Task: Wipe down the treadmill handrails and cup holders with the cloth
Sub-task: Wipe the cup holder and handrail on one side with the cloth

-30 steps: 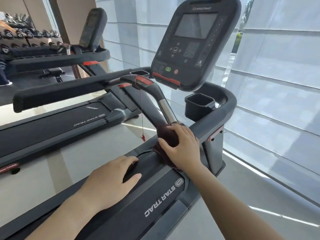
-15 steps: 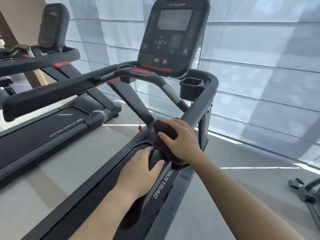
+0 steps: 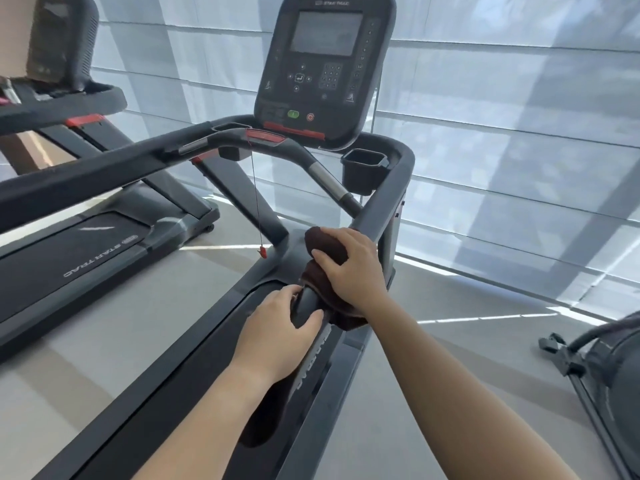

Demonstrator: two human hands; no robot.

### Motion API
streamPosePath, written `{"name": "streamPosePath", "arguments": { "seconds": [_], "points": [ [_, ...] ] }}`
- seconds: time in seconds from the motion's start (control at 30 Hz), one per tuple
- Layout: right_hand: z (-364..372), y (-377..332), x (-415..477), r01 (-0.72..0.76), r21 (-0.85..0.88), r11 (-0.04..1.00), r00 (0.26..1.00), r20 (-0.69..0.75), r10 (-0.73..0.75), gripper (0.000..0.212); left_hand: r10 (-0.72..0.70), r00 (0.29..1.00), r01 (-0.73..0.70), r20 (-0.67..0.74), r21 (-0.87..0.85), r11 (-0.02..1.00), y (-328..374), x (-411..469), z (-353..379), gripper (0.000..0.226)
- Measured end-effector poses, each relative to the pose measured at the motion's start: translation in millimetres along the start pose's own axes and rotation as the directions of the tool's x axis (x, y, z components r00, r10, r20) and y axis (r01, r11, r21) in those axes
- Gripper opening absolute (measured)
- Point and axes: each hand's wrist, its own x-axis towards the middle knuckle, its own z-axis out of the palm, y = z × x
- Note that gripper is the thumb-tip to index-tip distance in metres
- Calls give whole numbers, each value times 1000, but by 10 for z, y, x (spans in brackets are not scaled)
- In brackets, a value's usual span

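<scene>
Under the right hand (image 3: 353,268), a dark brown cloth (image 3: 327,245) is wrapped over the treadmill's right handrail (image 3: 379,209), near the rail's lower end. The fingers (image 3: 323,256) curl down over the top of the cloth, pressing it against the rail, so the hand is closed on the cloth. Part of the cloth bulges out just beyond the fingertips, and a looser fold hangs below the palm on the outer side of the rail.

Just below and to the left of those fingers, the left hand (image 3: 277,327) grips the bare black end of the same rail. Its thumb lies across the top and its fingers wrap round the far side, narrow and closed on the rail, with the tips touching the lower edge of the cloth.

Beyond the right fingertips the rail rises toward a black cup holder (image 3: 363,168) at the upper corner, well apart from both hands. Left of the cup holder a curved centre bar with a silver grip (image 3: 327,180) runs across the front. A thin red safety cord (image 3: 256,202) hangs from this bar, ending in a small red clip off to the left of the cloth. Above the bar stands the console (image 3: 325,71), with a dark screen, a keypad, and green and red buttons.

Below both hands lies the treadmill deck, its side strip lettered in white. Further left is a second treadmill (image 3: 86,244). Pale window blinds (image 3: 519,116) fill the background, and part of another machine (image 3: 606,358) shows at the far right edge.
</scene>
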Motion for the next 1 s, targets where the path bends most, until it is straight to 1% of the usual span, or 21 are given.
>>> {"name": "streamPosePath", "arguments": {
  "seconds": [0.07,0.17,0.3,0.4,0.53,0.6,0.7,0.77,0.87,0.93,1.0],
  "points": [
    [10,3,68,8,-30,1000,1000,19,-7,35,-23,1000,23,0,0,1000,-5,-7,5,47],
    [15,25,104,-4,-42,999,999,52,6,40,-45,999,45,3,-2,999,4,-4,-1,45],
    [9,20,-66,44,-19,999,999,27,-43,40,-73,997,74,8,-20,997,2,10,7,43],
    [21,6,-137,45,16,999,999,20,-46,39,-110,994,109,-11,-26,994,1,1,15,44],
    [17,-46,111,-4,-78,997,997,78,10,38,-125,992,125,-4,-55,991,12,-2,10,40],
    [9,-43,132,-7,-93,996,996,85,15,38,-127,992,126,-11,-90,988,-13,-5,-14,37],
    [-9,-57,-60,-7,-40,999,999,40,9,39,-108,992,102,-71,-94,990,-122,-18,-127,32],
    [13,-128,-232,-10,-15,1000,1000,24,10,39,-92,992,86,-84,-74,994,-209,7,-250,28],
    [111,-284,-384,34,-106,994,998,62,-28,39,-49,997,45,-54,-69,997,-329,136,-427,21],
    [168,-356,-380,28,-183,983,996,90,-11,40,-11,999,8,-35,-74,997,-397,257,-507,20],
    [200,-404,-351,-4,-231,973,997,77,22,43,37,999,-37,-6,-75,996,-476,379,-573,21]
  ]
}}
